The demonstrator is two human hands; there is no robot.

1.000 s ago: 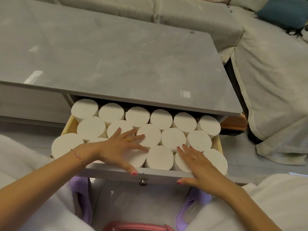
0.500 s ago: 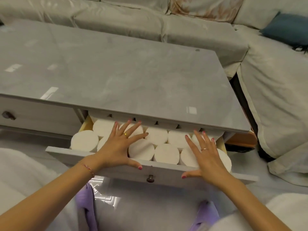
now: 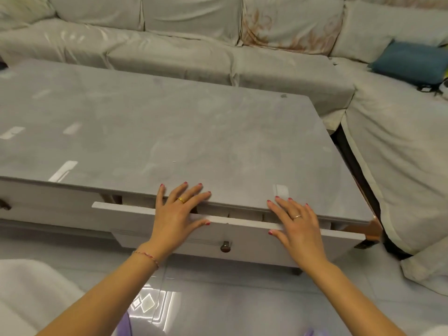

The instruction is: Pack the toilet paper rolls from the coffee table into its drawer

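Note:
The grey coffee table (image 3: 169, 132) fills the middle of the head view, its top bare. Its white drawer (image 3: 254, 241) is pushed almost fully in, with only a narrow gap left under the tabletop. The toilet paper rolls are nearly hidden; slivers of white (image 3: 135, 201) show in the gap. My left hand (image 3: 177, 214) lies flat with spread fingers over the drawer's top edge, fingertips reaching the table's rim. My right hand (image 3: 295, 226) presses flat on the drawer front's top edge, right of the dark knob (image 3: 226, 246).
A pale covered sofa (image 3: 218, 57) runs behind the table and wraps round its right side, carrying a blue cushion (image 3: 409, 61). A second drawer with a knob (image 3: 4, 204) sits at the left. Glossy floor tiles (image 3: 218, 299) lie below; white fabric is at lower left.
The drawer has slid in from wide open to nearly shut, hiding the rolls. Both hands moved forward with its front edge, and the view lifted towards the sofa.

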